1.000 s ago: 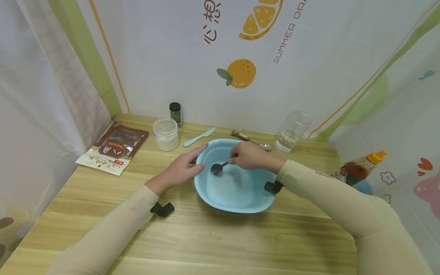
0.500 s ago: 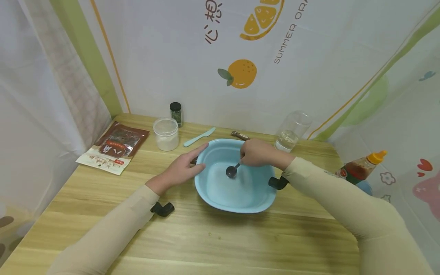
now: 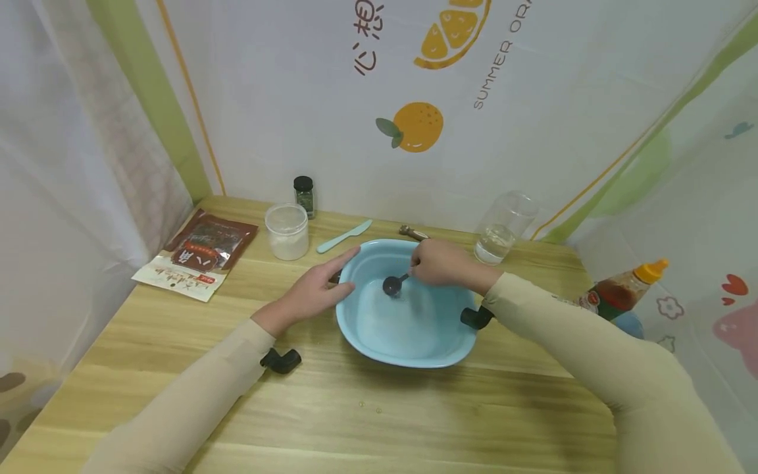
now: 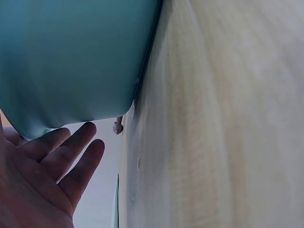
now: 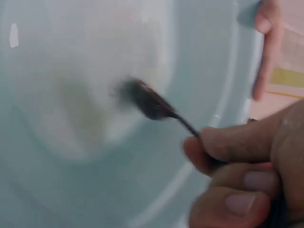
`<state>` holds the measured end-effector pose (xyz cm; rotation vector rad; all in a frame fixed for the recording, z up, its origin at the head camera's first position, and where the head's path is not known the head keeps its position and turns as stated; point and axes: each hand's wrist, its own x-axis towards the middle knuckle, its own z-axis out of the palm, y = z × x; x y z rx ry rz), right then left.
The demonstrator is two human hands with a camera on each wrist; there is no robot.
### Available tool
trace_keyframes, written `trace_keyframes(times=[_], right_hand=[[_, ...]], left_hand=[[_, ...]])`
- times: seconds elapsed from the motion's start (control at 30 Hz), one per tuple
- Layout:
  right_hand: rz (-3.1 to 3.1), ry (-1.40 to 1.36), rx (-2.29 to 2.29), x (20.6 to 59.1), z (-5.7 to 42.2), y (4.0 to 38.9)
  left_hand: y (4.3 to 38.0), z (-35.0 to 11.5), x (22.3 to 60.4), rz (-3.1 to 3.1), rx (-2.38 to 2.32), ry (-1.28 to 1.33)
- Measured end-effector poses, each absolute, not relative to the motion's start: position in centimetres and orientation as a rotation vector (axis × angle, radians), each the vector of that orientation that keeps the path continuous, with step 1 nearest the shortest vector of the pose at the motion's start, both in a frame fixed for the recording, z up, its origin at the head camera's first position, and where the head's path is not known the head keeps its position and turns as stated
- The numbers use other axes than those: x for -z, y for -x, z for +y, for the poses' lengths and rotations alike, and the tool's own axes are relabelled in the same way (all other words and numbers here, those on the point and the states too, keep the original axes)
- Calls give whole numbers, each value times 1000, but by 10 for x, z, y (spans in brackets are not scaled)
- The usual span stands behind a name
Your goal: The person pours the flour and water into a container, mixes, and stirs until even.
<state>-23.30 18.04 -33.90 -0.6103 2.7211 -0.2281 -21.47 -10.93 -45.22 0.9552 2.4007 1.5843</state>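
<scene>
A light-blue basin (image 3: 408, 329) stands at the middle of the table. My right hand (image 3: 444, 262) reaches over it and pinches the handle of a black measuring spoon (image 3: 391, 286), whose round bowl is low inside the basin. In the right wrist view the spoon (image 5: 154, 104) is blurred, with thumb and fingers curled about its handle. My left hand (image 3: 310, 289) rests at the basin's left rim, thumb over the edge. From the left wrist, the fingers (image 4: 78, 166) look loosely extended beside the basin's outer wall (image 4: 80, 57). Whether the whitish basin floor bears liquid, I cannot tell.
Behind the basin lie a pale-green knife (image 3: 345, 237) and a brown-handled utensil (image 3: 412, 232). A jar of white powder (image 3: 287, 234), a spice bottle (image 3: 304, 197) and a brown packet (image 3: 204, 247) are left. A glass (image 3: 500, 237) and a sauce bottle (image 3: 622, 289) are right.
The right hand and measuring spoon moved right across the basin, then slightly back left and away from the person. The left hand and basin have stayed in place.
</scene>
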Motion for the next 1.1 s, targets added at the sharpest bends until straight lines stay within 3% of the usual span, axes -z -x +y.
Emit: trace_keyframes(times=[0.27,0.57,0.83,1.1], right_hand=[[2560,755,233,337,175,234],[2672,631,115,330,193,237],[2432,839,138,331,186,233],[2631,686,51,327,198,237]], left_hand=[[213,-109,451,2385,-1600,-954],[212,-106,450,2366,-1607,-949],[212,-108,450,2379,-1603,-938],[212,-108,450,2366,-1619,-939]])
